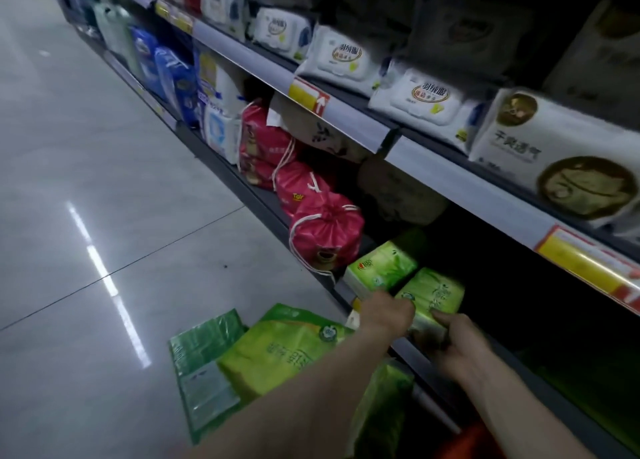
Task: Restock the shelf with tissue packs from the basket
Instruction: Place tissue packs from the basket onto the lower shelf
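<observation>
Near the red bag, left hand and right hand grip one green tissue pack, probably soft and light, best held by its ends.

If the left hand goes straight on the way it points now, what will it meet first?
Probably the green tissue pack, which the left hand and right hand already hold. Behind the pack the shelf looks dark and free, though depth is unclear.
</observation>
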Tool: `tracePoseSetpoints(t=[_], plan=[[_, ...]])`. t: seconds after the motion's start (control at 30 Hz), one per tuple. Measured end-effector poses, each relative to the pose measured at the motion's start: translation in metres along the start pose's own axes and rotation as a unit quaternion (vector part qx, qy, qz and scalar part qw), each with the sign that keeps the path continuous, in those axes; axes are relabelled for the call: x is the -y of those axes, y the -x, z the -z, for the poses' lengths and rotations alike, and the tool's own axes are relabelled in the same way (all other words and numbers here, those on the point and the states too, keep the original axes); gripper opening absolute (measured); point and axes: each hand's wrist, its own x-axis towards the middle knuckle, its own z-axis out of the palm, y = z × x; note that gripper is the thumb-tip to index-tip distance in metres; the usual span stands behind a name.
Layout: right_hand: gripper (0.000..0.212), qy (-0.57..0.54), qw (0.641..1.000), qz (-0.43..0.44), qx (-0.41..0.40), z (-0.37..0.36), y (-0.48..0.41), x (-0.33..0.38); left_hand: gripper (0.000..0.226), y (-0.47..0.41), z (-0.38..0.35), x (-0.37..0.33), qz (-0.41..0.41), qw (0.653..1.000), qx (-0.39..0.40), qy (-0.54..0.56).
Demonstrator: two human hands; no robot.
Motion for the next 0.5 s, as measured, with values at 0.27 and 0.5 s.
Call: tracePoseSetpoints(t=[0.27, 0.5], plan=[[0.023, 0.071, 0.995, -0.015, -0.069, -0.012, -0.074, -0.031, 0.028, -0.030, -0.009, 0.009, 0.106, 0.982, -0.032, 0.152], [0.028, 0.157, 0.982, 0.027, -0.102, 0.010, -0.150, -0.058, 0.009, -0.047, -0.007, 0.021, 0.140, 0.935, 0.023, 0.325]])
